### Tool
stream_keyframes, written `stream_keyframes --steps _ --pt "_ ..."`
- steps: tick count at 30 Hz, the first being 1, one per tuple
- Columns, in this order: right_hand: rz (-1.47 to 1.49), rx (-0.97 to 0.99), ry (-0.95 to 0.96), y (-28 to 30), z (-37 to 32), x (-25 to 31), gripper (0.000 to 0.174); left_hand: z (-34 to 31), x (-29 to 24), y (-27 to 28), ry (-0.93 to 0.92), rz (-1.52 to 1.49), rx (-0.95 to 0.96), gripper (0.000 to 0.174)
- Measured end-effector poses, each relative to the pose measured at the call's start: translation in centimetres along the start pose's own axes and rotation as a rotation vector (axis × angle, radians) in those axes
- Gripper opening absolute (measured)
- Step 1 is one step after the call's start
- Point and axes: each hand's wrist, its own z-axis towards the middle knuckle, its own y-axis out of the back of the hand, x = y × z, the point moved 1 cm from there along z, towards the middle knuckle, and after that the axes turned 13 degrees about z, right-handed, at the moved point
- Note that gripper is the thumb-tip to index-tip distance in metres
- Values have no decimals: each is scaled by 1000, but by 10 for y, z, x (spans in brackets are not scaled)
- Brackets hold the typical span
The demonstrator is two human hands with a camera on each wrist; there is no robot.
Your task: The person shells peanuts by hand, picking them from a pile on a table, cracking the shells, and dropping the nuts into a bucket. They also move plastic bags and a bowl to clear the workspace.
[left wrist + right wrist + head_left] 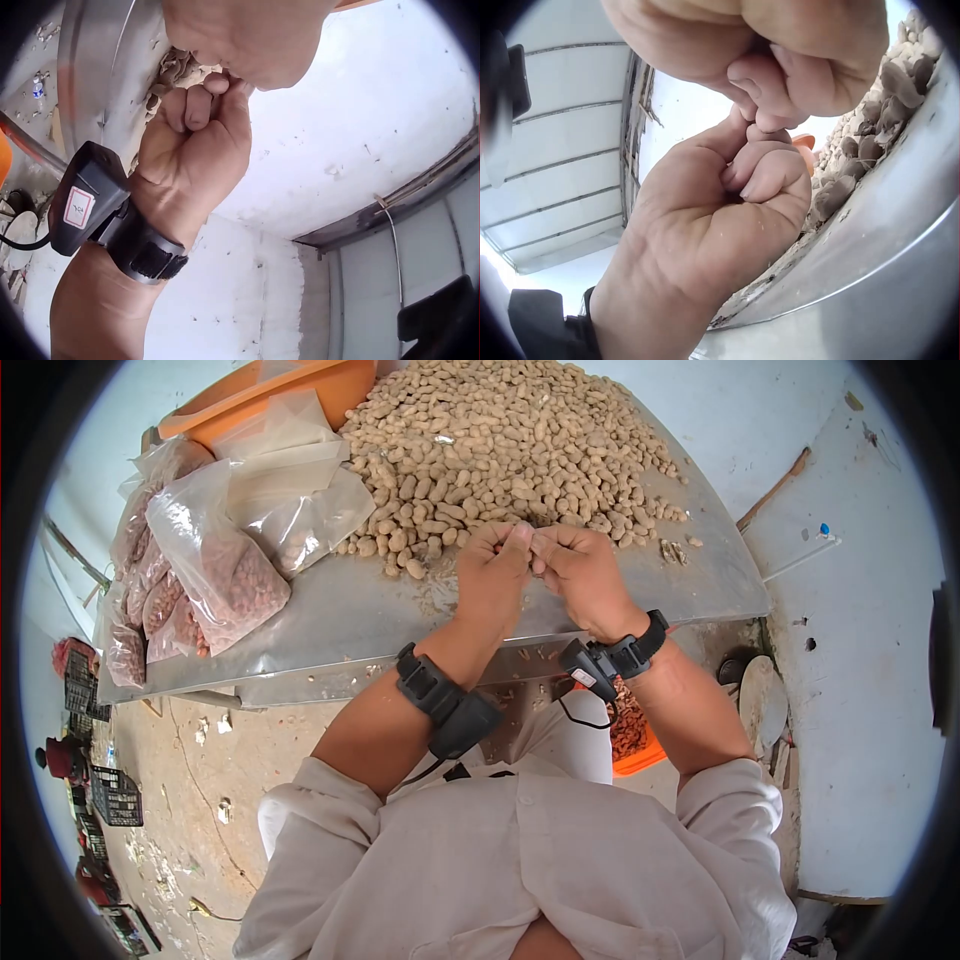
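Note:
In the head view my left hand (488,582) and right hand (585,575) meet at the near edge of a heap of unshelled peanuts (500,440). Thumbs and curled forefingers pinch together, fingertips touching, around a small peanut that the fingers almost wholly hide. The left wrist view has the left hand (247,37) close at the top, its fingertips against those of the right hand (199,142). From the right wrist, the left hand (720,202) shows below with its fingers curled into the palm, and the right hand (810,60) looms above.
Clear plastic bags of reddish shelled peanuts (240,575) lie on the metal table (330,630) at the left. Behind them stands an orange basin (270,405). Bits of shell (672,552) lie right of the hands. Beneath the table sits an orange container of reddish peanuts (628,730).

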Motion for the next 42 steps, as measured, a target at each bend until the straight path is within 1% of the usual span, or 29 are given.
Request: stream_keyframes --steps 2,5,8,11,14,17,20,23,26,29,32,35,38,41,42 --pt "156 -48 -56 -3 -1 0 18 0 1 -3 7 -27 -37 14" --pt "338 -72 -84 2 4 -8 18 -1 -2 -5 21 -18 -23 15" --pt "420 -45 -65 -1 5 -7 19 -1 -5 -7 23 -26 -49 17" --pt "527 -8 -99 3 9 -8 17 0 -9 -10 54 -148 -48 19" --pt "409 -10 -63 2 9 -2 14 1 -11 -10 164 -250 -77 18" --pt "132 65 68 4 10 2 12 8 -4 5 260 -436 141 18" --pt "-373 114 455 3 9 6 12 11 -5 2 353 -553 46 19" --pt "-490 154 503 2 9 12 13 9 -9 -5 400 -595 -66 19" --pt "-374 113 338 9 14 8 14 9 -14 -7 430 -555 -56 19" --pt "-472 97 317 7 5 18 17 9 -6 -4 387 -443 -35 18" --pt "-579 73 392 10 6 10 21 2 -14 -8 296 -117 -18 18" --pt "-572 43 377 13 5 5 19 2 -13 -10 253 185 -15 17" --pt "257 3 -5 24 7 5 20 1 -21 -17 204 222 39 17" --pt "980 119 -84 70 20 -9 20 0 -20 -16 218 159 49 21" --pt "960 -42 -38 70 18 1 20 -1 -21 -15 234 80 67 22"
